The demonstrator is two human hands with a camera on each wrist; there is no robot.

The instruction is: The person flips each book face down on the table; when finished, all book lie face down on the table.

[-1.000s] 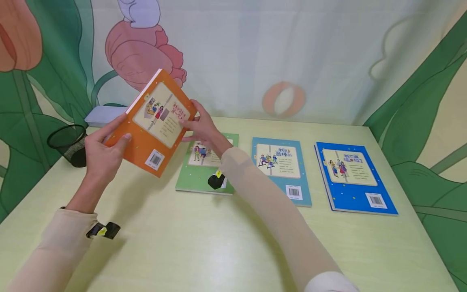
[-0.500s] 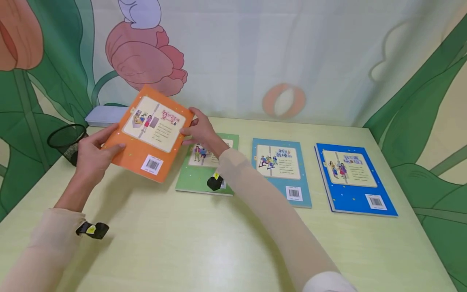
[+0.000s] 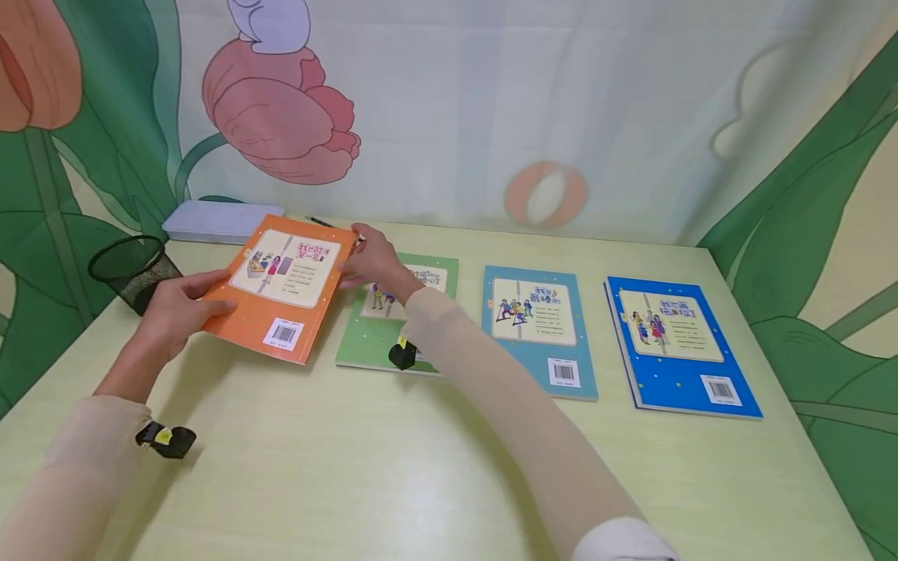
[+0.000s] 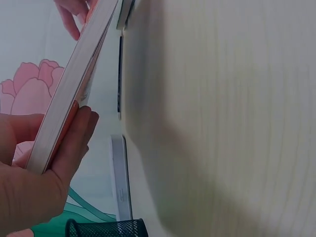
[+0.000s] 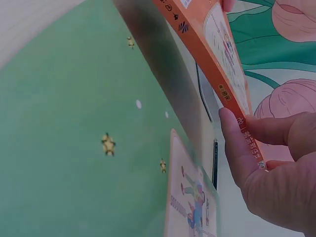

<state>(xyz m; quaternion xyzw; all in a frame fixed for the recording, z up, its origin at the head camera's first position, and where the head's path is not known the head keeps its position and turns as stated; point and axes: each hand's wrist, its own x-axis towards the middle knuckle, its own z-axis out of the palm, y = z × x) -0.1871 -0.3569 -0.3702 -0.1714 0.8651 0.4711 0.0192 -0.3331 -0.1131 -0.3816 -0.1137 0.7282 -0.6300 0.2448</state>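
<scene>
An orange book [image 3: 281, 284], back cover up with a barcode near its lower edge, is held above the table, slightly tilted. My left hand [image 3: 178, 312] grips its left edge, thumb on the cover and fingers beneath, as the left wrist view shows at the page side [image 4: 69, 94]. At the spine [image 5: 224, 81], my right hand [image 3: 375, 261] pinches the right edge. Just under the right wrist lies a green book [image 3: 372, 335], partly covered by that hand and forearm. The orange book's shadow falls on the table beneath it.
Right of the green book lie a light blue book [image 3: 533, 312] and a dark blue book [image 3: 680, 343], both back cover up. A black mesh pen holder [image 3: 133, 273], a pale flat case [image 3: 217, 220] and a dark pencil [image 3: 319, 221] are at the back left, before the curtain.
Both hands have lowered the orange book toward the table and tipped it flatter. The dark pencil at the back has come into view. The other books have stayed in place.
</scene>
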